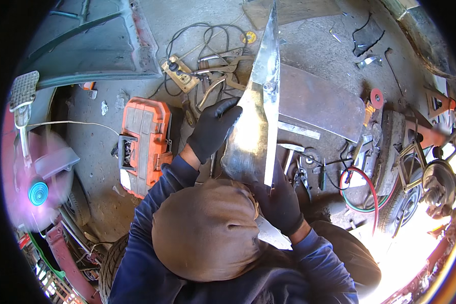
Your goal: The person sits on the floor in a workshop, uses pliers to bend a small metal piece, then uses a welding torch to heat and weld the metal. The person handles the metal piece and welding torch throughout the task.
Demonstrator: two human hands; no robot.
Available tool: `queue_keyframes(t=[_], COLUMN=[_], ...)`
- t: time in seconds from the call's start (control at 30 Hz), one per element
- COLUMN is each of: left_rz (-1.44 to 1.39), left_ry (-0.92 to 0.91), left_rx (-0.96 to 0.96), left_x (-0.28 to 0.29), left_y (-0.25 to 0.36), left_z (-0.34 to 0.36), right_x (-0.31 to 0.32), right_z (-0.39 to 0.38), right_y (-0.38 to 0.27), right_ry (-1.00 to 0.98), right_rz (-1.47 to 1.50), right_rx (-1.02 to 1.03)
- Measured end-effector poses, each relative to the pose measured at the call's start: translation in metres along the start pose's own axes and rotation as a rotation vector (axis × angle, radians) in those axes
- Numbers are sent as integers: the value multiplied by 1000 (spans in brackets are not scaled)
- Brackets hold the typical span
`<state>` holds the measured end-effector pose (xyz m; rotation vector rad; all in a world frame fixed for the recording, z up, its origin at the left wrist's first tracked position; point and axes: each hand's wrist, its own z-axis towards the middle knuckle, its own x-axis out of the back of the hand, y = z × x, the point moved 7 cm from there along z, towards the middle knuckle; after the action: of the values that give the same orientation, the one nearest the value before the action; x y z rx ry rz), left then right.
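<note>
Both my gloved hands grip the shiny metal panel (256, 126) upright, left hand (214, 126) on its edge, right hand (280, 200) at its base, partly hidden behind my knee

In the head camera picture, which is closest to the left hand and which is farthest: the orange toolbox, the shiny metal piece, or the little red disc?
From the left hand:
1. Shiny metal piece, touching the hand, just to its right.
2. Orange toolbox, on the ground to the left.
3. Little red disc, far off to the right, past the rusty plate.
</note>
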<state>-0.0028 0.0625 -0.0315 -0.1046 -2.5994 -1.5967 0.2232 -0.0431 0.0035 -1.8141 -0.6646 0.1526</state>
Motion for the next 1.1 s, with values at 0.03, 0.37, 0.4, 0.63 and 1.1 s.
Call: queue_keyframes(t=[0.03, 0.37, 0.4, 0.63, 1.1], left_rz=[-11, 22, 151, 50, 35], left_ry=[7, 41, 43, 83, 48], left_rx=[7, -201, -263, -269, -31], left_x=[-2, 2, 7, 60, 83], left_y=[-1, 14, 19, -6, -95], left_z=[0, 13, 13, -7, -74], right_x=[2, 51, 64, 144, 62], right_z=[-3, -45, -52, -110, -151], right_y=[0, -19, -27, -5, 99], right_ry=[-3, 56, 79, 187, -57], right_rz=[16, -132, -256, -433, -547], right_rx=[-2, -104, -63, -275, -196])
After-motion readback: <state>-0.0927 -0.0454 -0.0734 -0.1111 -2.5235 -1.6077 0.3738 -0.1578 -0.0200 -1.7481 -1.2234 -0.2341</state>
